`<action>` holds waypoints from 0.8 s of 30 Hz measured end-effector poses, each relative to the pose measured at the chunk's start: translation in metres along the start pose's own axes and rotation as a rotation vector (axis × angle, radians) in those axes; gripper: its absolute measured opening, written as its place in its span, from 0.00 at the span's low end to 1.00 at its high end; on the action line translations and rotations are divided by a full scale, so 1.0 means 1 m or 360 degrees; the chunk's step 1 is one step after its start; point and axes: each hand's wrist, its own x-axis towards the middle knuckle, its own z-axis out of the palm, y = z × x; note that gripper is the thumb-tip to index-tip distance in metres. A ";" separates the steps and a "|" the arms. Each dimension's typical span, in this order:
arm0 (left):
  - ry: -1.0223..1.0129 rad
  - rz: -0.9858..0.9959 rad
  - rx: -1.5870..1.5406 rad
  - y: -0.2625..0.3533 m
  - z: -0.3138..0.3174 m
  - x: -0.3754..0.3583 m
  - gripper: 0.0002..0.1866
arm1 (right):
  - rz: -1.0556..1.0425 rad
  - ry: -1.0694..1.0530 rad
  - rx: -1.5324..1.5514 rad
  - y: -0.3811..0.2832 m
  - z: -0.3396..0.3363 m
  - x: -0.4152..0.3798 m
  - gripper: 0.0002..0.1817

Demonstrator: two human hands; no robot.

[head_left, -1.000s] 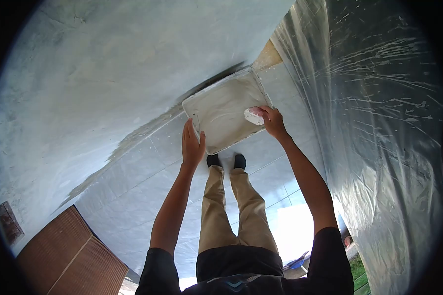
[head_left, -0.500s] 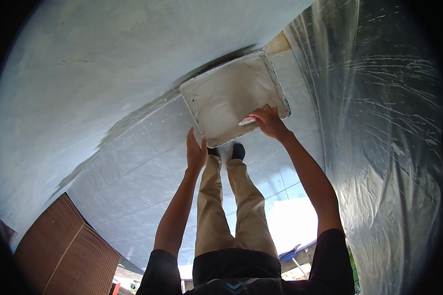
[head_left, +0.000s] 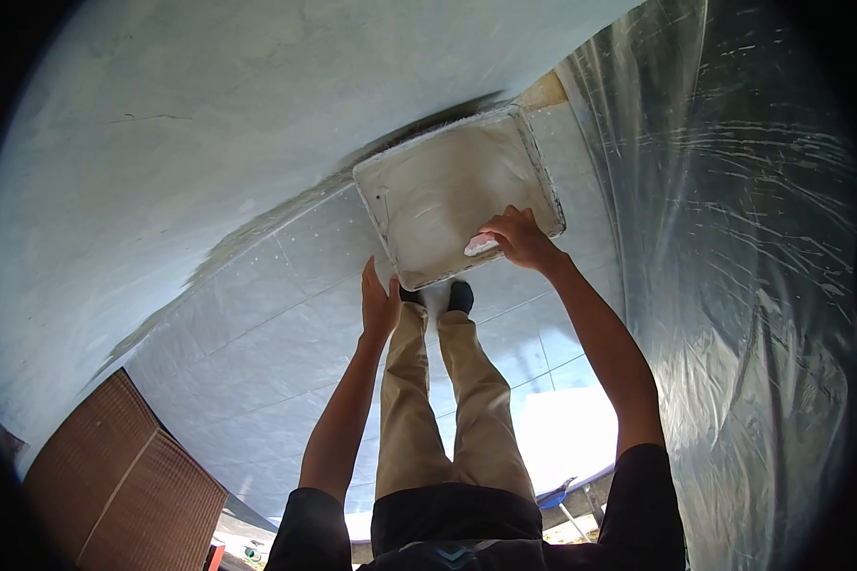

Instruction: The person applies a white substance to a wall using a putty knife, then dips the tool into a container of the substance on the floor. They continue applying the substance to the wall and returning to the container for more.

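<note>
A shallow square tray-like slab (head_left: 452,186) with a smooth grey-beige face and a rough pale rim lies on the floor against the wall. My right hand (head_left: 519,236) is over its near right part, fingers closed around a small pale pinkish-white pad (head_left: 482,245); I cannot tell what the pad is made of. Its flat end sticks out to the left, close over the slab. Just outside the slab's near left corner is my left hand (head_left: 381,303), with thumb and fingers apart and nothing in it. Below the slab show my dark-shod feet (head_left: 460,297).
A grey-white smeared wall (head_left: 181,143) rises on the left and beyond the slab. Clear plastic sheeting (head_left: 733,285) hangs along the right. Grey tiles (head_left: 267,314) cover the floor, and a brown ribbed panel (head_left: 129,476) stands at the lower left.
The slab and wall sit slightly lower in view. More of the pale pad shows at my right hand, which stays over the near right part. My left hand has barely moved.
</note>
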 end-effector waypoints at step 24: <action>-0.0002 0.0072 0.0021 0.006 -0.015 -0.003 0.32 | 0.0103 -0.0045 -0.0241 0.016 -0.013 0.009 0.14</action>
